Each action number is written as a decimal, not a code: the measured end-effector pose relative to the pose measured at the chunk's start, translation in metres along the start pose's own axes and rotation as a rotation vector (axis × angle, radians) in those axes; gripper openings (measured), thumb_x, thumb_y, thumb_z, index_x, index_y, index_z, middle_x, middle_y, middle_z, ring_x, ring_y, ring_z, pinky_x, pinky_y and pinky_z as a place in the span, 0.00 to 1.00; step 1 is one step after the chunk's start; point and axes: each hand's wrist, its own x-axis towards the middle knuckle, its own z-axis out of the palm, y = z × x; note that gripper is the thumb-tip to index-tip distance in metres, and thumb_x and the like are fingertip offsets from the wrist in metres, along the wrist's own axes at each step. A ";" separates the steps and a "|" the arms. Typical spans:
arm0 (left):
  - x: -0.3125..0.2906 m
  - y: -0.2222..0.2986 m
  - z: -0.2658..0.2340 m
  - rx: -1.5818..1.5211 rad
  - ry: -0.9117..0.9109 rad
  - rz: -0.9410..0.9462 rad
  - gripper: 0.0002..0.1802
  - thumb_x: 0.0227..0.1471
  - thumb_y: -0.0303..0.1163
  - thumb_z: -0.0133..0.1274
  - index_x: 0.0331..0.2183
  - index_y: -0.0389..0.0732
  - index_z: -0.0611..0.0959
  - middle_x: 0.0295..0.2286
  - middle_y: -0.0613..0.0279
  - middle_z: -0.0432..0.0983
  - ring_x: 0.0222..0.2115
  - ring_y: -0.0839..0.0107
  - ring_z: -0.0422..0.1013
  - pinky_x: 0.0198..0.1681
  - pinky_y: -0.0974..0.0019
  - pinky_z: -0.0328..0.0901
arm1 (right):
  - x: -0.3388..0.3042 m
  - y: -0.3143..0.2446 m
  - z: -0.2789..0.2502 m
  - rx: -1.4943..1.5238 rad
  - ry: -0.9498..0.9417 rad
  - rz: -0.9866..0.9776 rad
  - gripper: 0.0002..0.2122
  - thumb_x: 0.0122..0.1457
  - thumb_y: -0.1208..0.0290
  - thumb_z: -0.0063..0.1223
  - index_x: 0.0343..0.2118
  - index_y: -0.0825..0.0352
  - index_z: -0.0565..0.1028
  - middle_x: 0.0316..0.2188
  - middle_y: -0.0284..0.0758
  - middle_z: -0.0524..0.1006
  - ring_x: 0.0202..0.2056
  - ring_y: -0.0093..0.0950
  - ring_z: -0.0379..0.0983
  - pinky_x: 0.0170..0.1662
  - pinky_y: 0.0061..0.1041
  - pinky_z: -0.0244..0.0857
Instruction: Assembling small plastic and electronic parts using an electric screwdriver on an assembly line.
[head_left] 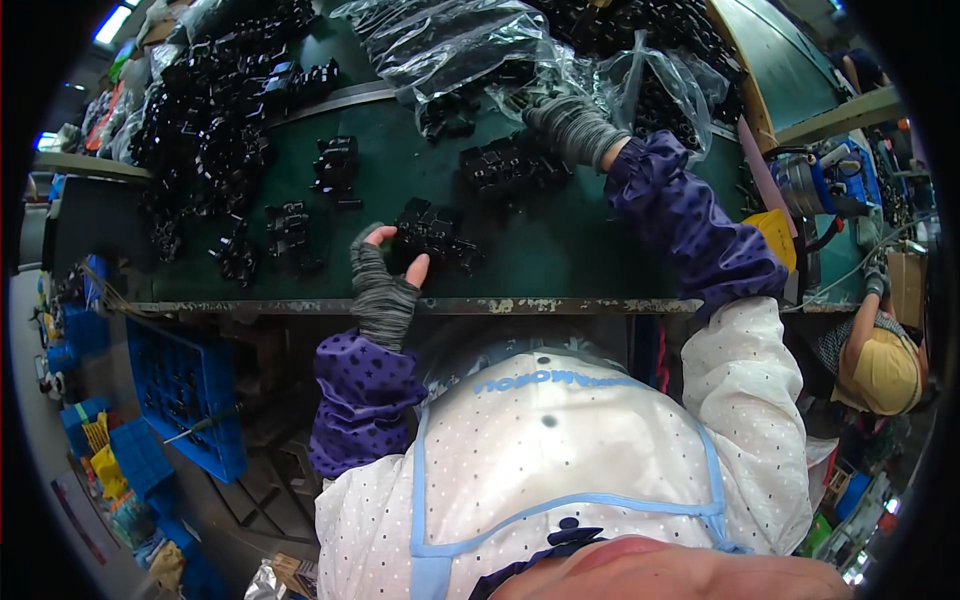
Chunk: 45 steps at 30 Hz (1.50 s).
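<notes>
My left hand (384,285), in a grey striped fingerless glove, rests near the table's front edge. Its thumb and index finger are apart, beside a small group of black plastic parts (430,228); whether they touch the parts is unclear. My right hand (572,128), gloved the same way, reaches to the far side, at the edge of a clear plastic bag (450,45). Its fingertips blend into the bag and dark parts, so any hold is hidden. Just below and left of it lies another cluster of black parts (510,165).
Small groups of black parts (336,165) stand on the green tabletop (590,255), with a large heap (205,140) at left. More parts (665,110) lie under plastic at far right. A blue crate (190,400) stands below left. Another person (880,365) works at right.
</notes>
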 end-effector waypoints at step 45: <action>0.018 0.065 0.081 0.308 -0.046 0.623 0.40 0.29 0.36 0.61 0.49 0.39 0.68 0.40 0.50 0.67 0.41 0.51 0.64 0.46 0.53 0.59 | -0.046 -0.018 -0.106 2.186 0.235 -0.865 0.25 0.47 0.74 0.56 0.48 0.70 0.60 0.39 0.47 0.69 0.37 0.50 0.73 0.38 0.51 0.72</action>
